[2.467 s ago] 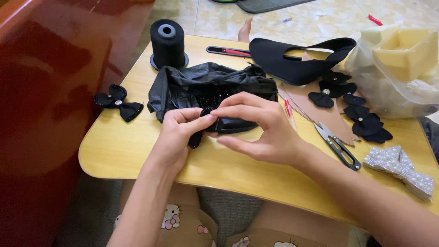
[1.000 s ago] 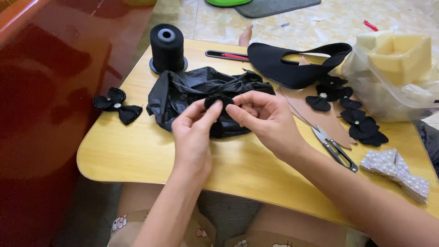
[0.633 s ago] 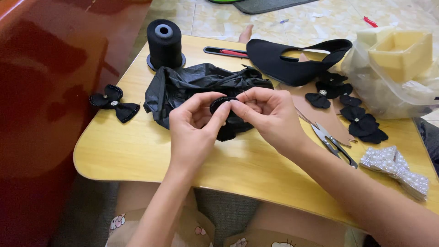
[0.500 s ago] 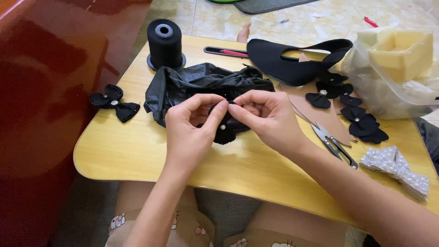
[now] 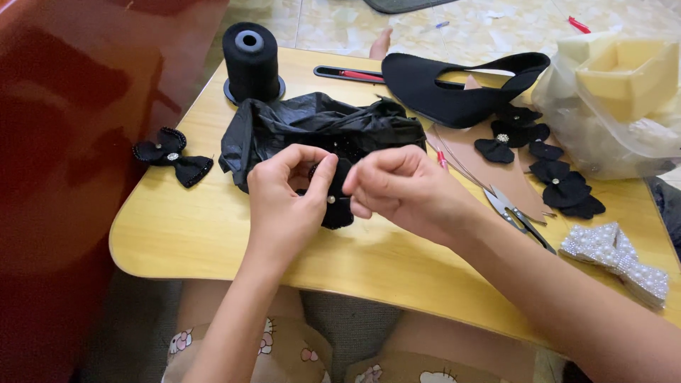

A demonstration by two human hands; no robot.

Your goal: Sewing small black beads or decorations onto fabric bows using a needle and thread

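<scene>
A crumpled black plastic bag [image 5: 319,131] lies in the middle of the table, just behind the hands. At the far right sits a clear plastic bag [image 5: 603,120] with pale yellow foam blocks [image 5: 628,67] inside. There are no labels, signs or screens.
</scene>
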